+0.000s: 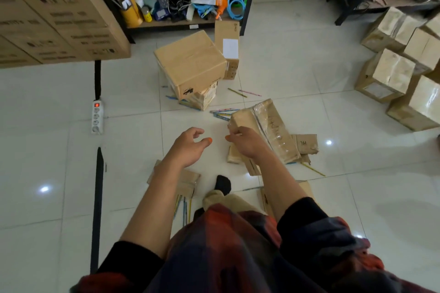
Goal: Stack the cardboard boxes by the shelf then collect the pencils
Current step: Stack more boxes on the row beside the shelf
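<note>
At frame centre, the right hand [246, 143] gripped a taped cardboard box [269, 131] at its near corner; the left hand [190, 146] hovered beside it, fingers loosely curled. Pencils [222, 113] lay scattered just above.

Single view only, head-mounted wide-angle, so no overlap with another camera. It looked forward and steeply down over the wearer's torso at the tiled floor [285, 66]. Left hand [190, 145] and right hand [245, 141] sat near, mid-frame; the black shelf [247, 2] was farther off at the top edge. Edges bowed from lens distortion, upper corners blurred.
</note>
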`<move>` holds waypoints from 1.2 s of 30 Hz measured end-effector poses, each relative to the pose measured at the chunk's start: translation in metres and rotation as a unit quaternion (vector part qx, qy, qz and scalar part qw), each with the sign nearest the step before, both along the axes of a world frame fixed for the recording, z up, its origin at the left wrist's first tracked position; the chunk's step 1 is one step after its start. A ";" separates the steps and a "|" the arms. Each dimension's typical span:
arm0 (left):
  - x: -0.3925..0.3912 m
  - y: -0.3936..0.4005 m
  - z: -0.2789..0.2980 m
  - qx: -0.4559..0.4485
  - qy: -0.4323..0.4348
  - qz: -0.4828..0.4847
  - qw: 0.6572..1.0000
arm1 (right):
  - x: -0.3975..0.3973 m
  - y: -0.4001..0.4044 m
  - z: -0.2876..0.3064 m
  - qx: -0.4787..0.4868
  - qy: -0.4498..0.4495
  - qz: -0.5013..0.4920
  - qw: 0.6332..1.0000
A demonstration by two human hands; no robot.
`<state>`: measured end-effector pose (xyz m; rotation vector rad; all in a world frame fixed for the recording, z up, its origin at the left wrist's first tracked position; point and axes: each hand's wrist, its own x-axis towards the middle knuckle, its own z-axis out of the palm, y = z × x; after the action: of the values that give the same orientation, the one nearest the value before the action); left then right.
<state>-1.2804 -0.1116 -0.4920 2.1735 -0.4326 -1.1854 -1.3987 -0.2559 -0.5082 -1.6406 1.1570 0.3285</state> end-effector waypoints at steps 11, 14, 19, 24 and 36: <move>-0.047 0.017 -0.007 0.044 0.011 -0.003 0.999 | -0.054 -0.002 -0.015 0.025 -0.012 -0.028 0.999; -0.051 -0.008 -0.010 0.060 0.015 0.009 0.998 | -0.053 -0.024 -0.022 0.048 -0.009 -0.020 0.999; -0.066 -0.074 -0.029 0.067 0.037 0.010 0.997 | -0.050 -0.074 -0.039 0.082 -0.019 -0.027 0.996; -0.078 -0.126 -0.060 0.077 0.054 0.019 0.995 | -0.051 -0.115 -0.069 0.092 0.004 -0.017 0.996; -0.082 -0.168 -0.196 0.148 0.142 0.001 0.979 | -0.055 -0.161 -0.204 0.103 0.062 -0.056 0.991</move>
<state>-1.3622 -0.2798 -0.6876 2.1957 -0.1382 -1.6167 -1.4536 -0.4171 -0.7119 -1.3863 1.2599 0.4675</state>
